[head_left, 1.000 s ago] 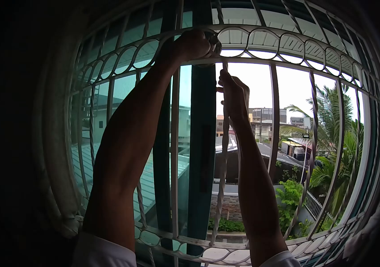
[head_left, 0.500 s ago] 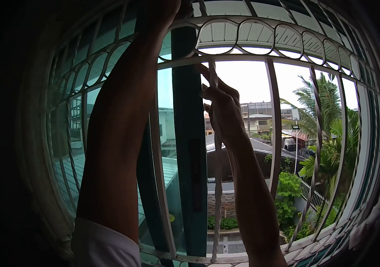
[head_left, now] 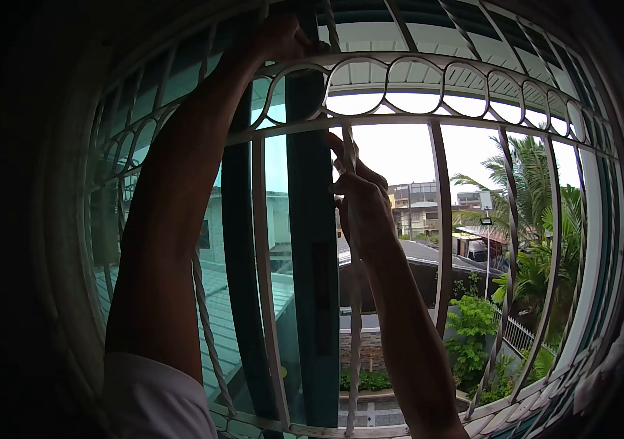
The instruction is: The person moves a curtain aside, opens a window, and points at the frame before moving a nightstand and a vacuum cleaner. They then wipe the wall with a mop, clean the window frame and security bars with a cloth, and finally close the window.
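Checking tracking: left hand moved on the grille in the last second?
Yes. The left hand went up: from inside the oval band to the band's top rail. The right hand grips the twisted bar.

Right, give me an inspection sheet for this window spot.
surface: nothing seen
job's things: white metal window grille with a band of ovals on top; twisted white metal bar upright in it; dark teal window frame behind
clutter: nothing seen
hands: left hand up at the grille's top rail, grip unclear; right hand wrapped round the twisted bar
cables: nothing seen
surroundings: palm tree, green shrubs, grey roof and buildings outside
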### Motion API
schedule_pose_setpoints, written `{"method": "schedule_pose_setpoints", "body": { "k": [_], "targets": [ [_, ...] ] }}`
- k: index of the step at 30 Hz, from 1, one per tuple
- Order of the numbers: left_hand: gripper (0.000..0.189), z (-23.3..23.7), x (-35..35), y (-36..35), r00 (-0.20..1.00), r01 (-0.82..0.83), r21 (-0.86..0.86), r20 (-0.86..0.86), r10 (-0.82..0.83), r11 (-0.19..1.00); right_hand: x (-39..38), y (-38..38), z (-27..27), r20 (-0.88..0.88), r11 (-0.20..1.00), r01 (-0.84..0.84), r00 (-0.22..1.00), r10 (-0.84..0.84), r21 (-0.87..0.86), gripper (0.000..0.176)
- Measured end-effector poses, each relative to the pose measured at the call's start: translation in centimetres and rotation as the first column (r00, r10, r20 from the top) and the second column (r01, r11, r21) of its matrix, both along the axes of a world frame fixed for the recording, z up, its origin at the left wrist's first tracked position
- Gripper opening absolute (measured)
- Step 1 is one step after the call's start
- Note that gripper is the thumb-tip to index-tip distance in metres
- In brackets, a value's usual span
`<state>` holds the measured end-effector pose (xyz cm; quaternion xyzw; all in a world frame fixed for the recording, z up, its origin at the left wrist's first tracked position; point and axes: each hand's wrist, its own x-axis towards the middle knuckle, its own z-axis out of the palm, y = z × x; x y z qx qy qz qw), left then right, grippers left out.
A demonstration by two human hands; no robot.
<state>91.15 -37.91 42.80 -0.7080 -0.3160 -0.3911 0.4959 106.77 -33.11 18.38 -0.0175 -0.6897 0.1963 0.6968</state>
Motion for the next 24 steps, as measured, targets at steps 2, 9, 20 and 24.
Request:
{"method": "schedule_pose_setpoints", "body": {
  "k": [2, 9, 20, 24],
  "targets": [
    [0.027, 1.2, 0.2, 2.1, 0.998, -0.057, 0.289, -0.009, 0.062, 0.956, 0.4, 0.0, -0.4, 0.069, 1.0, 0.002, 0.998, -0.003, 0.009, 0.08],
    [0.033, 2.2, 2.6, 1.3, 0.981, -0.006, 0.141, 0.192, -0.021, 0.99, 0.3, -0.8, -1.0, 0.027, 0.996, 0.091, 0.995, -0.091, 0.003, 0.082],
    [0.017, 2.9, -0.4, 4.6, 0.982, 0.189, 0.488, -0.07, -0.178, 0.852, 2.6, -9.5, -15.4, 0.18, 0.364, 0.853, 0.318, -0.931, 0.373, 0.092],
    [0.02, 0.4, 1.5, 3.3, 0.937, -0.069, 0.455, 0.336, -0.099, 0.888, 3.0, -11.7, -23.6, 0.218, 0.285, 0.932, 0.238, -0.947, 0.222, 0.073]
  ]
}}
